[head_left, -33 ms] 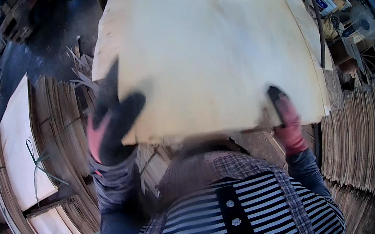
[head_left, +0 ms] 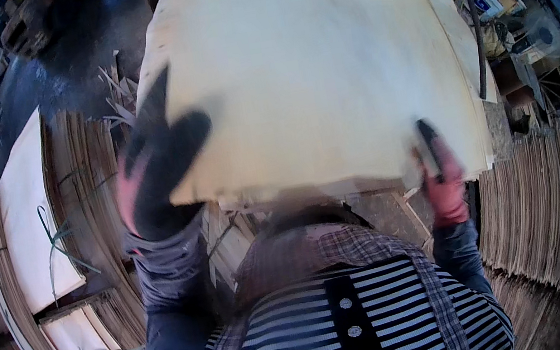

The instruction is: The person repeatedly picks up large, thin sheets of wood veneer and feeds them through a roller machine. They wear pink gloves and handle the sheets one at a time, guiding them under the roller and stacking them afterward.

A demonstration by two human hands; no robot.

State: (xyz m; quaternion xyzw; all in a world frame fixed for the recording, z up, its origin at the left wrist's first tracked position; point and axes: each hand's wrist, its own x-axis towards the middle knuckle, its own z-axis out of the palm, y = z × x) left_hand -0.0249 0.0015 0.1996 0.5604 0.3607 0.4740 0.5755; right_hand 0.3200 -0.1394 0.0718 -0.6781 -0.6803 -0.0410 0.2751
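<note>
A large pale wood veneer sheet [head_left: 302,77] lies in front of me on top of other sheets. A lower sheet [head_left: 446,27] shows along its right side, and another edge shows under the near edge. My left hand [head_left: 155,164], in a black and pink glove, is over the near left corner with fingers and thumb spread, partly blurred. My right hand [head_left: 443,176], in a similar glove, is at the near right edge, pointing away from me. Blur beside its fingers hides whether they grip the sheet.
Tied veneer bundles [head_left: 28,212] stand at the left, with green string around them. A tall stack of sheets [head_left: 538,209] rises at the right. Wood scraps [head_left: 115,91] lie beyond my left hand. A dark upright bar [head_left: 477,44] runs beside the pile's right side.
The top sheet's near edge has shifted slightly away from me, baring more of the edge below. My left hand has moved slightly left and away; my right hand has moved slightly right.
</note>
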